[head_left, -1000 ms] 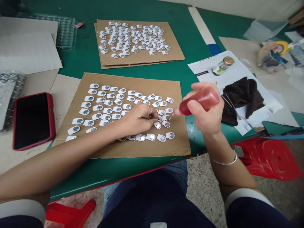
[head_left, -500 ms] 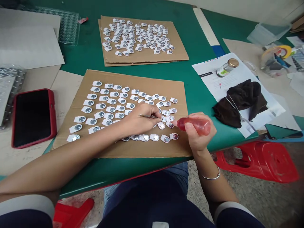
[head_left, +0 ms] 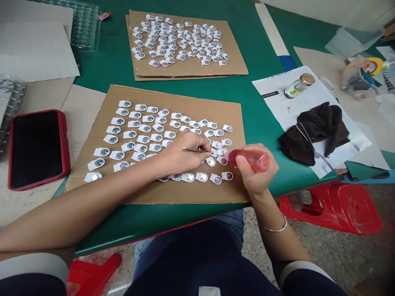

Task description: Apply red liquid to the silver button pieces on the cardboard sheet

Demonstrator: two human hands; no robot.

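My left hand point(head_left: 187, 152) is closed around a thin metal tool, perhaps tweezers point(head_left: 191, 149), over the right half of a cardboard sheet point(head_left: 173, 195). My right hand point(head_left: 258, 168) grips a small squeeze bottle point(head_left: 251, 159) of red liquid, its nozzle pointing left at the small round pieces near my left fingertips. Rows of these silvery round pieces on white paper tabs point(head_left: 99, 163) lie across the cardboard. A few at the right, such as a reddish piece point(head_left: 228, 176), look red inside. My left hand and forearm hide part of the rows.
Stacked cardboard point(head_left: 237, 65) with many similar pieces lies farther back. At left is a red-cased phone point(head_left: 38, 150). On the right, a printed sheet point(head_left: 262, 88) bears a glass jar point(head_left: 299, 85) and dark brown cloth point(head_left: 314, 133). A red stool point(head_left: 354, 209) stands below the table edge.
The bottle's nozzle has shifted slightly left and up, nearer my left fingertips. My left hand keeps its grip on the metal tool. The whole view has shifted slightly.
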